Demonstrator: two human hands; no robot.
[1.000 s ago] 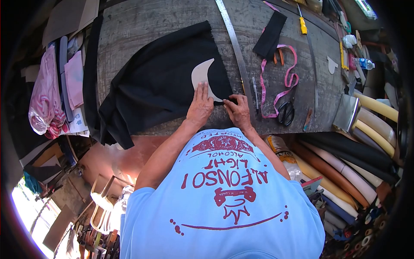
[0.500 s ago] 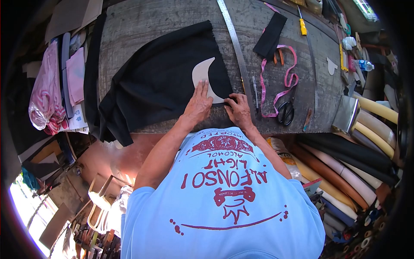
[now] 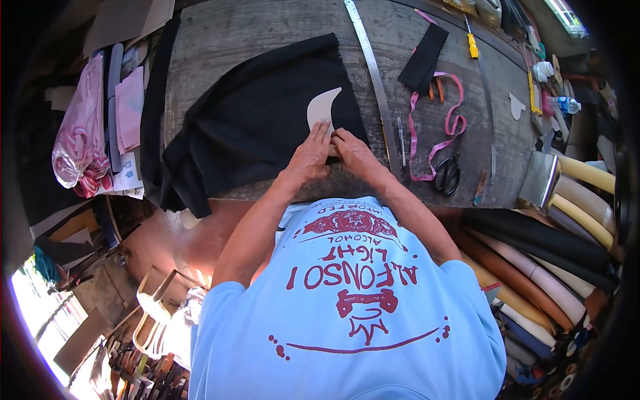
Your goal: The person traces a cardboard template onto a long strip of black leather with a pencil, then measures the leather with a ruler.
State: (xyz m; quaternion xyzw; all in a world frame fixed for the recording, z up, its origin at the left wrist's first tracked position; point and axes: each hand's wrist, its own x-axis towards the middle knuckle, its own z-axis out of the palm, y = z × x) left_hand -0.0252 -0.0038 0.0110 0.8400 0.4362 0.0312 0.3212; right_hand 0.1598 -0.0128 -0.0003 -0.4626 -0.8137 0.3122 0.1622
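A pale curved template lies flat on the black cloth, its pointed upper end clear of both hands and its lower part largely covered by them; a bit of it shows in the gap between the two. The left hand rests over it from the lower left, fairly flat, fingers extended and close together, the fingertips on its surface, pressing rather than gripping. The right hand comes in from the lower right with bent fingers, their tips at the template's inner curve, just beside the left fingertips; whether they pinch anything is hidden.

The cloth spreads leftward over the worn table, one corner hanging past the near edge. To the right of the cloth, apart from it, lies a metal ruler, with a pen near its lower end. Beyond are a looped pink measuring tape, black-handled scissors touching or very near it, a black fabric strip and a yellow-handled screwdriver.
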